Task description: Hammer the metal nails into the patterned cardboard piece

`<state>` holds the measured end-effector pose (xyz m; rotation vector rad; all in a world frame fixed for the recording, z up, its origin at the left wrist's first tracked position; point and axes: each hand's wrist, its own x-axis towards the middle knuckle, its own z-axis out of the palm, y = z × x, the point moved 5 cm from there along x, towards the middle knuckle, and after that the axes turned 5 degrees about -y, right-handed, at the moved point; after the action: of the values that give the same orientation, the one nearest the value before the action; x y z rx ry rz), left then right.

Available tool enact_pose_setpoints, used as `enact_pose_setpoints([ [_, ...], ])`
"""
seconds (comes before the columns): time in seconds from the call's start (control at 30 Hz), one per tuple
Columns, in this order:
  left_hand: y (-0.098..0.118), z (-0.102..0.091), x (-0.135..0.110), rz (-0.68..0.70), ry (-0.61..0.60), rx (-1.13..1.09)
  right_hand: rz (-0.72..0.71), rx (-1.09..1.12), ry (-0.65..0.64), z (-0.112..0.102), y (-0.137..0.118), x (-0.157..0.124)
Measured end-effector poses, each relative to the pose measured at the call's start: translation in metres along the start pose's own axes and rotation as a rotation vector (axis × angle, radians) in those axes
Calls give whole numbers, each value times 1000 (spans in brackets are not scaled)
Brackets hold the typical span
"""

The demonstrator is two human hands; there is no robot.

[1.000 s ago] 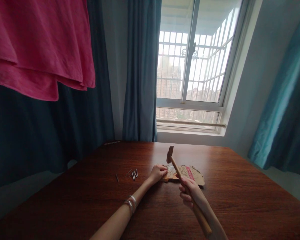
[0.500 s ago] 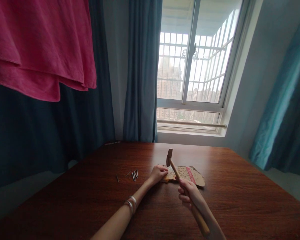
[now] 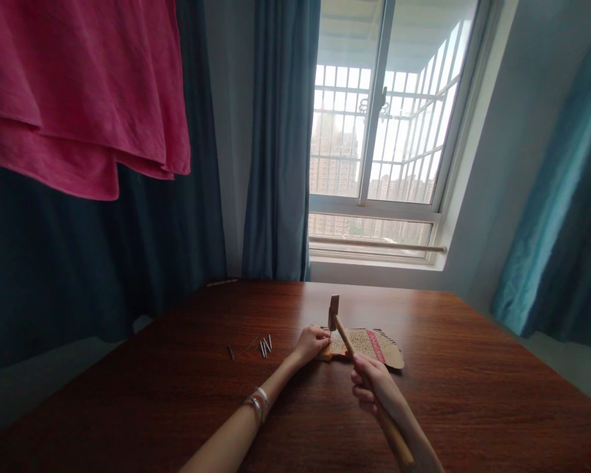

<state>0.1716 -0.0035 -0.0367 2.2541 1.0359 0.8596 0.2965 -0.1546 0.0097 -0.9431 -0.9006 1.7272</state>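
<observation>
My right hand is wrapped round the wooden handle of a hammer. The hammer's head is raised just above the fingertips of my left hand. Those fingertips are pinched together at the left end of a flat, speckled cardboard-like piece with a pink band across it. A thin nail seems to stand upright in the pinch, mostly hidden by the fingers and the hammer head. Small dark notches or nails line the piece's far right edge.
Several loose nails lie on the brown wooden table, left of my left hand. A single nail lies farther left. Beyond the table are a barred window and blue curtains. A pink cloth hangs at upper left.
The hammer head has shifted very slightly down, nearer the left fingertips. My left hand, the speckled piece and the loose nails stay where they were.
</observation>
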Motion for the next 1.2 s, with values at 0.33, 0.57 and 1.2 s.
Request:
enact_pose_setpoints([
  [0.33, 4, -2, 0, -29, -3, 5, 0, 6, -8, -2, 4, 0],
  [0.57, 3, -1, 0, -16, -2, 20, -14, 37, -55, 1, -6, -1],
  [1.2, 5, -2, -1, -22, 2, -1, 29, -11, -16, 2, -1, 0],
])
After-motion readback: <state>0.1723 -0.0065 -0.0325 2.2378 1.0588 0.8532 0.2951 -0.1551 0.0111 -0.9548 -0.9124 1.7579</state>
